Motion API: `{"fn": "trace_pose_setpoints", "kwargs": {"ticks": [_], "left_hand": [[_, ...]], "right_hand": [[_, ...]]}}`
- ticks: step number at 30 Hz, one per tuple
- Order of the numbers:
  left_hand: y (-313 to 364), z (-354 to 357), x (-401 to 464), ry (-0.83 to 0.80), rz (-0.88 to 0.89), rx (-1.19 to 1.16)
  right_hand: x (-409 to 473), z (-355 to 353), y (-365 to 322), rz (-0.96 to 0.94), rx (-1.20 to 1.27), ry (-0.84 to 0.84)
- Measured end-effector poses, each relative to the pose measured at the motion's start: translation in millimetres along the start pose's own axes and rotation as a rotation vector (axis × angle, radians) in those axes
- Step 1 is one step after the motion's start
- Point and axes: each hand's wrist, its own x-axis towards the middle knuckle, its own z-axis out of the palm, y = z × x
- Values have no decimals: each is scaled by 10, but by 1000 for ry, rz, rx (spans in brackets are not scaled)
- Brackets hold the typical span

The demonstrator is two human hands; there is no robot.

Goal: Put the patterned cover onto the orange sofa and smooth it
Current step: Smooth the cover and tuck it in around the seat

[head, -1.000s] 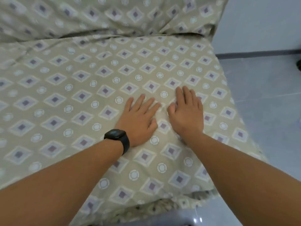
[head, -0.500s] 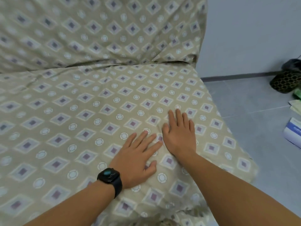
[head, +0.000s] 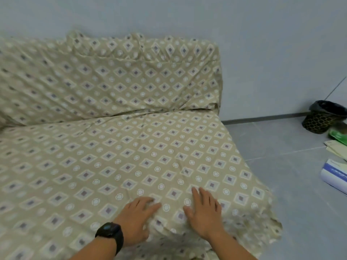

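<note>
Where the patterned cover [head: 142,147] lies, it drapes the whole sofa, from the top of the backrest down across the seat and over the front edge, so none of the sofa's own surface shows. Its beige cloth with diamonds and small rings sits fairly flat on the seat, while the backrest part carries slanting creases and a bunched top hem. At the seat's front right corner the cloth hangs loose and ruffled toward the floor [head: 281,147].

Your left hand [head: 136,220] rests palm down on the cover near the front edge of the seat, fingers spread and gripping nothing; a dark watch [head: 109,231] sits on that wrist. Your right hand [head: 203,212] lies just beside it to the right, also flat and open on the cloth, fingers pointing toward the backrest. A small ridge of fabric rises between the two hands.

Right of the sofa, on the grey tiled floor by the wall [head: 262,53], stands a dark patterned bin [head: 321,117]. Nearer you than the bin lie a green packet [head: 339,136], pale papers [head: 336,149] and a white and blue package [head: 334,175].
</note>
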Motion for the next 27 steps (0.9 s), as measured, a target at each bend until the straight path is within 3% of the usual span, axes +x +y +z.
{"fn": "trace_pose_setpoints", "kwargs": {"ticks": [4, 10, 13, 20, 27], "left_hand": [[-135, -33, -302, 83, -183, -115], [-25, -29, -315, 42, -222, -118], [154, -71, -199, -4, -145, -113], [540, -72, 60, -21, -56, -26], [634, -25, 81, -46, -20, 86]], "right_hand": [[-97, -150, 198, 93, 124, 165], [-73, -235, 531, 775, 722, 328], [25, -161, 552, 1003, 984, 280], [150, -188, 757, 947, 963, 152], [40, -367, 985, 815, 791, 150]]}}
